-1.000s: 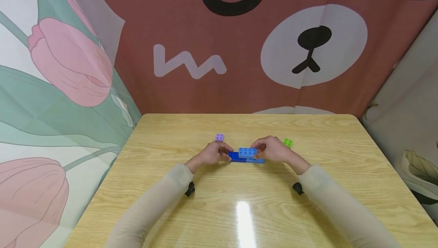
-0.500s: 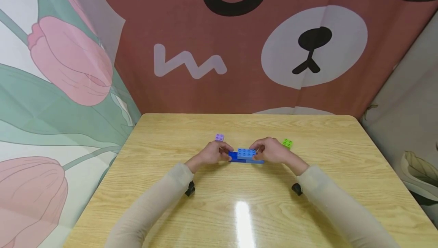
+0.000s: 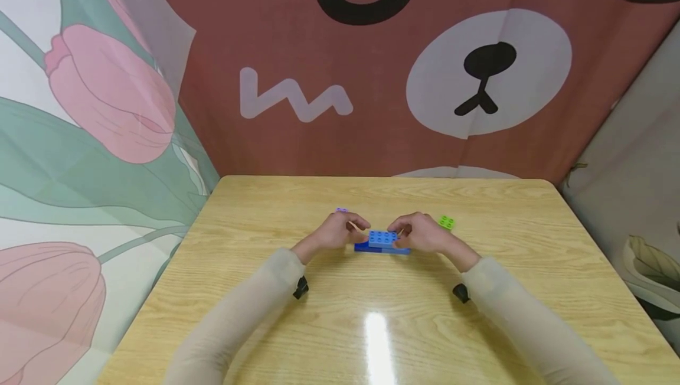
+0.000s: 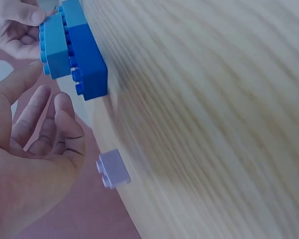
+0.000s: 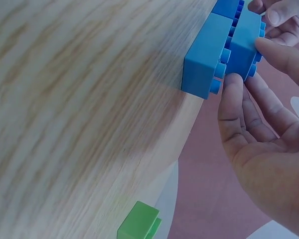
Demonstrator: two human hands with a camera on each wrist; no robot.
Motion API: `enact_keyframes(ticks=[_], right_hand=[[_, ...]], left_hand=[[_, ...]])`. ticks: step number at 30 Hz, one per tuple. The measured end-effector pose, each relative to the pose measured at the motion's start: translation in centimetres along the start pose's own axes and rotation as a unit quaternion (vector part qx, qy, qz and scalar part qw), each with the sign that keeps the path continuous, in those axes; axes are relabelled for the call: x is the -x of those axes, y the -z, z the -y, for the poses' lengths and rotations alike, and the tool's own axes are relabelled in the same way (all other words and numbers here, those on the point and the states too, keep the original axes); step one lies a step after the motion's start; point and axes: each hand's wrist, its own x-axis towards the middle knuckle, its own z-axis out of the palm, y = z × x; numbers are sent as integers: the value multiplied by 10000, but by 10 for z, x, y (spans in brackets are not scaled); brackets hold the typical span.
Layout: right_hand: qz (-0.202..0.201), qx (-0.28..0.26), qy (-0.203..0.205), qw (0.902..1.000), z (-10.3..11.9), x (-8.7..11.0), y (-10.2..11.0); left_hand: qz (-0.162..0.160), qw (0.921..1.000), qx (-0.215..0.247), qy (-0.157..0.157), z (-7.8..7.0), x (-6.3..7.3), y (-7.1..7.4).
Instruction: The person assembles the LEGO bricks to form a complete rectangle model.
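So the top brick (image 3: 382, 240) is the one to watch: it's lying long axis left to right, right over the join between the dark brick (image 4: 92, 62) under its left part and the light brick (image 5: 205, 56) under its right part, all three lined up. Can't tell if it's fully seated, since studs show beneath it. The right hand (image 3: 422, 232) is clearly the nearer one, with its thumb and fingers pinching the right end. Left hand (image 3: 336, 231) is just off the other end, fingers loosely curved and spread from the thumb, holding nothing; can't tell if the thumb touches. Both forearms slant in over the counter (image 3: 414, 338), palms facing each other across the top brick. Purple brick (image 4: 114, 169) sits beyond it leftward, green brick (image 5: 139, 221) beyond it rightward.
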Motion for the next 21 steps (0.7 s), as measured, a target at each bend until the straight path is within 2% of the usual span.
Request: enact_keyframes(ticks=[10,21], right_hand=[[37,-65,-3,10000,2,0,-1],[-62,2,-77,10000,2,-2,-3]], left_hand=[[125,9996,-47,-258,-5,-5,-7],[43,9998,-189,-88,-5,-7,-10]])
